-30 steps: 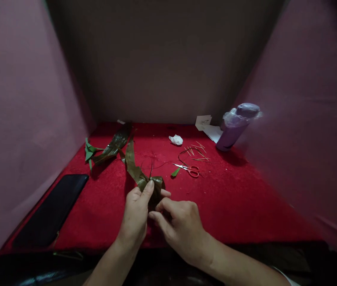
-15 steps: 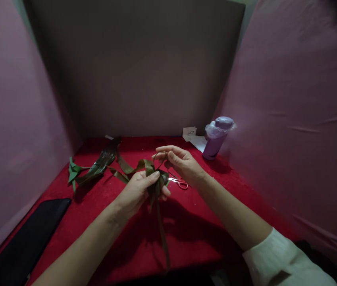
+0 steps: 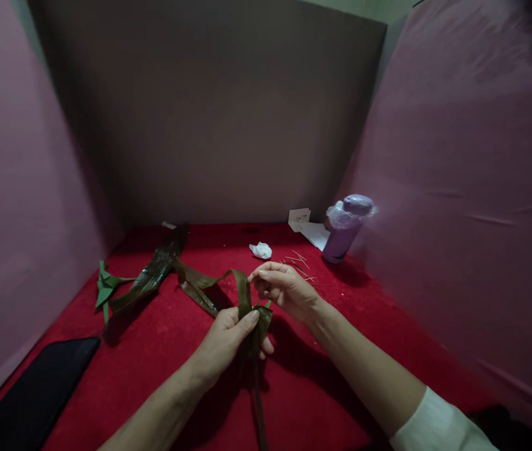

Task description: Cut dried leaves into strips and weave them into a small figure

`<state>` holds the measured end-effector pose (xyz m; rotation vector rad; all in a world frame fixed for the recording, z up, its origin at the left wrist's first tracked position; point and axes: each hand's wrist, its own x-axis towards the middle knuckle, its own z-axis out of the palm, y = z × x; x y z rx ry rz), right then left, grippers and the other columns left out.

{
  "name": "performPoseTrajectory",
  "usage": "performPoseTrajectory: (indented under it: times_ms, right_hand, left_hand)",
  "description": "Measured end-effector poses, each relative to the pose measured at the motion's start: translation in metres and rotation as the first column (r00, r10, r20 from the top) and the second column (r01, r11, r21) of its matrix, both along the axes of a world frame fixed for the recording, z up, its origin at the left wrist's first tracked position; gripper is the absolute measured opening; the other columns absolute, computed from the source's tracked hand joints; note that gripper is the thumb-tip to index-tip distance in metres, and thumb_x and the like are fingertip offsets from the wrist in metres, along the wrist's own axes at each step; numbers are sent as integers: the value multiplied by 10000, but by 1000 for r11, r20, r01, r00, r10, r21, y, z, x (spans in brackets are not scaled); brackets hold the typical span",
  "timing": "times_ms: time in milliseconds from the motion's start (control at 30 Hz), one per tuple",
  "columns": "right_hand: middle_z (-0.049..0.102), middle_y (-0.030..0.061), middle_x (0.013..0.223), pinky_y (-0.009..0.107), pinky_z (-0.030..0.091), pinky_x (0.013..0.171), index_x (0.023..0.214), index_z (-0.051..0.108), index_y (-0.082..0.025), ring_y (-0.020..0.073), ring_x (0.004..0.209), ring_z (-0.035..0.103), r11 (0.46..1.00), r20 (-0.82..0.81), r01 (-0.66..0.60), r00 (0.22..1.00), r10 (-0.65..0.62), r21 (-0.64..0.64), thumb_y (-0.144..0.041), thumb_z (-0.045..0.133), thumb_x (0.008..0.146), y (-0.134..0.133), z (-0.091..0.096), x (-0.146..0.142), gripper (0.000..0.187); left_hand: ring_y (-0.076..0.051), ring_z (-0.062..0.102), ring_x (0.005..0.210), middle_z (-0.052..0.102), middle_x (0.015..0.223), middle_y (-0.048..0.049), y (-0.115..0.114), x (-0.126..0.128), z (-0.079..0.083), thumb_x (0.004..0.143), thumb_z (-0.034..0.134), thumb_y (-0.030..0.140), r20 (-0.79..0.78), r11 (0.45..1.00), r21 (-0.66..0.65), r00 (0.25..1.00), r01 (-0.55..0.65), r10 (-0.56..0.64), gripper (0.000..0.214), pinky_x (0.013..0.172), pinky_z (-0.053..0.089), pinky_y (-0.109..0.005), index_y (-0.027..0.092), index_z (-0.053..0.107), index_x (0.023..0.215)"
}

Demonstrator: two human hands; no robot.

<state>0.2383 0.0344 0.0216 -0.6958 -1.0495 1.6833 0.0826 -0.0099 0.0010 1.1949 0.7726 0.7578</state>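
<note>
My left hand (image 3: 230, 341) is closed around a folded bundle of dark green leaf strip (image 3: 252, 316) above the red cloth. One end of the strip loops up and trails left across the cloth; another end hangs down below my fist. My right hand (image 3: 282, 288) sits just right of the bundle with fingers curled and pinched near the strip's top, seemingly on a fine thread that I cannot make out clearly.
A long dark leaf (image 3: 153, 275) and small green cut pieces (image 3: 104, 289) lie at the left. A black tablet (image 3: 31, 394) lies front left. A crumpled white scrap (image 3: 260, 250), thin sticks (image 3: 298, 260), white cards (image 3: 306, 225) and a lilac bottle (image 3: 343, 228) stand at the back right. Pink walls close both sides.
Both hands have lowered slightly toward the cloth with the leaf bundle. My right hand now covers the scissors seen earlier. The view has tilted up since a second ago.
</note>
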Motion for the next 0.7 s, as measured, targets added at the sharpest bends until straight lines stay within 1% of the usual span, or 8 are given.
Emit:
performPoseTrajectory:
  times_ms: [200, 300, 367, 467, 500, 567, 633, 700]
  right_hand:
    - [670, 55, 759, 171, 347, 505, 706, 659, -113, 58, 558, 488, 999, 35, 27, 999, -26, -21, -199, 688, 690, 0, 0, 1, 93]
    - [675, 70, 830, 183, 362, 532, 793, 672, -129, 72, 603, 510, 999, 10, 47, 999, -47, -24, -314, 645, 756, 1, -4, 5, 190]
    - [672, 73, 873, 197, 374, 552, 850, 675, -145, 82, 631, 524, 994, 11, 106, 994, -106, -27, -416, 584, 800, 2, -9, 9, 290]
    - [670, 69, 844, 218, 389, 584, 825, 678, -147, 89, 633, 530, 985, 90, 174, 980, -175, 21, -470, 544, 819, 2, -14, 15, 350]
    - [671, 71, 842, 229, 400, 612, 825, 679, -148, 96, 651, 540, 985, 122, 163, 978, -169, 58, -473, 527, 830, 0, -14, 16, 359]
    - [671, 81, 907, 262, 419, 700, 887, 678, -160, 126, 764, 572, 982, 167, 92, 979, -119, 166, -480, 499, 846, -4, -13, 17, 369]
    - [648, 88, 1036, 300, 416, 806, 996, 659, -184, 169, 948, 568, 960, 179, -9, 983, -43, 281, -479, 533, 824, -10, -9, 16, 363]
    - [617, 80, 1124, 330, 402, 877, 1089, 624, -214, 194, 1059, 537, 934, 187, -103, 982, 39, 343, -443, 594, 791, -15, -5, 15, 377]
  left_hand:
    - [-131, 581, 490, 688, 618, -92, -2, 7, -6, 866, 442, 389, -49, 999, -40, 999, 1, -3, 301, 495, 435, -232, 121, 559, 797]
    - [-132, 579, 496, 684, 615, -86, -2, 8, -7, 868, 439, 395, -57, 1000, -25, 998, -8, 7, 316, 503, 437, -235, 120, 571, 786]
    - [-130, 573, 499, 683, 622, -81, -2, 6, -4, 865, 448, 400, -59, 999, -8, 998, -31, 30, 322, 509, 440, -238, 124, 580, 762]
    - [-138, 580, 539, 692, 662, -90, -1, 0, 5, 866, 455, 392, -51, 998, 45, 997, -52, 55, 341, 553, 456, -254, 116, 612, 741]
    - [-146, 592, 566, 697, 673, -93, -1, -3, 9, 868, 456, 381, -40, 996, 69, 997, -59, 62, 338, 579, 462, -261, 113, 628, 756]
    - [-166, 619, 635, 706, 695, -92, -1, -10, 17, 876, 454, 352, -2, 992, 108, 997, -70, 71, 310, 644, 468, -275, 116, 650, 829]
    - [-174, 629, 679, 709, 699, -82, -2, -16, 23, 886, 444, 321, 50, 990, 125, 997, -67, 61, 292, 684, 464, -281, 126, 661, 893]
    - [-172, 626, 682, 708, 693, -75, -3, -20, 28, 893, 433, 298, 88, 990, 133, 995, -48, 37, 292, 686, 460, -278, 131, 672, 900]
